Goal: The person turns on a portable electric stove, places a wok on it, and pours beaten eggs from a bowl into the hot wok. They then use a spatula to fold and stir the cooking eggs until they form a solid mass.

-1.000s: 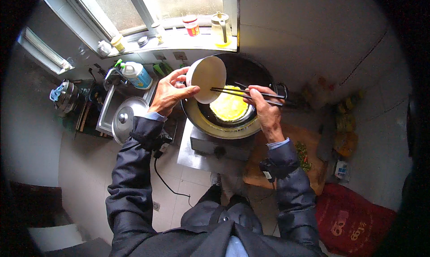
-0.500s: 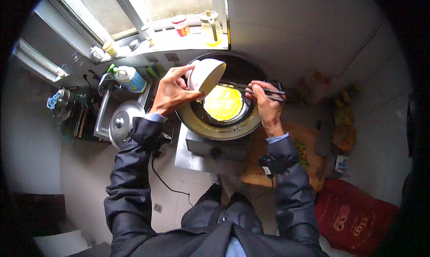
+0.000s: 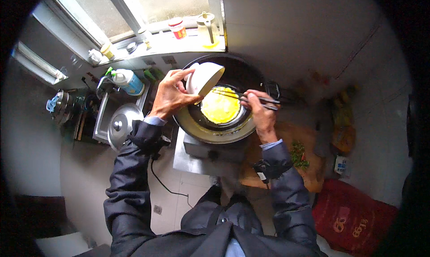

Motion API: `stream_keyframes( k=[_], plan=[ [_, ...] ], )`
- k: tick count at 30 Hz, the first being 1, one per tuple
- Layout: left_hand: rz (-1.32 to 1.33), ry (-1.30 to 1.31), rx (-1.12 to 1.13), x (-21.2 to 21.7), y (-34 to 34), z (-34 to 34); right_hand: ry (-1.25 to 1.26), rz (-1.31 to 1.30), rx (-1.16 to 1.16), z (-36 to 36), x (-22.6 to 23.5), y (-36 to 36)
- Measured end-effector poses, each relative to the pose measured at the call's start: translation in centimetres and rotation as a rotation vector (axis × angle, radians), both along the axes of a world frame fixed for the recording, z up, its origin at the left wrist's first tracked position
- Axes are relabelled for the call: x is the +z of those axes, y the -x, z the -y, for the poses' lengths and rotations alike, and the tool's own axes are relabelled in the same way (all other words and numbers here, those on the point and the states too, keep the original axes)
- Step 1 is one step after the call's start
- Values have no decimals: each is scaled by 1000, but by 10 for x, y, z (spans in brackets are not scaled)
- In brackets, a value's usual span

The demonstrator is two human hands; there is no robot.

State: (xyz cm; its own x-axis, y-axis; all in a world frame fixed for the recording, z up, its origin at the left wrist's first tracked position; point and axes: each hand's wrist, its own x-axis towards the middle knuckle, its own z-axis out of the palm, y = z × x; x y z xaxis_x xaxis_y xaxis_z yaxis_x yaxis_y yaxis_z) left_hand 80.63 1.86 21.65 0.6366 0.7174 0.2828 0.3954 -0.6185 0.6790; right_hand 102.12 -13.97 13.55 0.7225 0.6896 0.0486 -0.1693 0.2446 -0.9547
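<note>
My left hand (image 3: pixel 172 93) is closed around a white bowl (image 3: pixel 204 80), tipped on its side over the wok with its mouth turned to the right. Yellow egg (image 3: pixel 220 106) lies as a round, bright pool at the bottom of the dark wok (image 3: pixel 204 133). In my right hand (image 3: pixel 262 111) a pair of dark chopsticks (image 3: pixel 239 95) is gripped, their tips reaching left over the egg near the bowl's rim. Whether the tips touch the bowl or the egg I cannot tell. The wok stands on a stove (image 3: pixel 190 151).
A cutting board (image 3: pixel 255 174) with chopped greens (image 3: pixel 299 154) is right of the stove. On the left are a metal pot lid (image 3: pixel 125 125), a sink (image 3: pixel 102 118) and a blue-white bottle (image 3: pixel 129 82). Jars and a pitcher (image 3: pixel 207 30) line the windowsill. A red bag (image 3: pixel 354 216) sits lower right.
My right hand has moved slightly left and down, carrying the chopstick tips left across the egg toward the bowl. The left hand still holds the bowl tipped in nearly the same place.
</note>
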Motion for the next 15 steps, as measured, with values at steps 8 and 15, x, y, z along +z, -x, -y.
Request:
stream_keyframes(
  k=[8, 15],
  plan=[
    [6, 27, 33, -2, 6, -3, -58, -48, 11, 5, -13, -8],
    [7, 5, 20, 7, 1, 2, -82, -49, 86, 4, -7, -5]
  ],
)
